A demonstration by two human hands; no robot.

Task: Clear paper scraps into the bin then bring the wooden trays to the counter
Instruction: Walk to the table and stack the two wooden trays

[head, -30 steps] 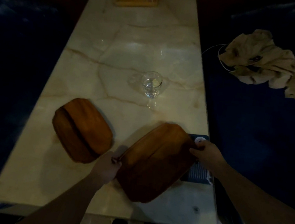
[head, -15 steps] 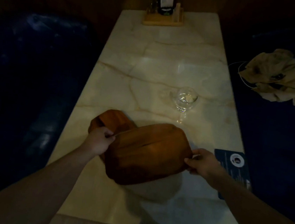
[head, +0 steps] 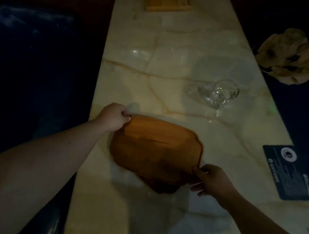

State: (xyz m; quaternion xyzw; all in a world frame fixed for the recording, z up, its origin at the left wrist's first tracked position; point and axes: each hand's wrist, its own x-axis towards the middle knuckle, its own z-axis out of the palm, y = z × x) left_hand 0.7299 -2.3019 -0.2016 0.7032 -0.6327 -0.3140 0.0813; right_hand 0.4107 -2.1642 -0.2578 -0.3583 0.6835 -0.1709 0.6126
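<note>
A brown wooden tray [head: 156, 147] lies over the second wooden tray on the marble table [head: 175, 61]; only a dark sliver of the lower tray [head: 163, 188] shows beneath its near edge. My left hand [head: 113, 119] pinches the top tray's far left corner. My right hand [head: 212, 181] grips the near right corner, with fingers curled under the edge. No paper scraps are visible on the table.
A clear glass [head: 222, 94] stands to the right beyond the trays. A dark printed card [head: 293, 171] lies at the table's right edge. A wooden condiment holder [head: 168, 1] sits at the far end. Crumpled beige cloth [head: 299, 58] rests on the dark blue seat at right.
Both hands carried the right tray leftward and set it over the left tray, which is now almost fully covered. The view shifted left.
</note>
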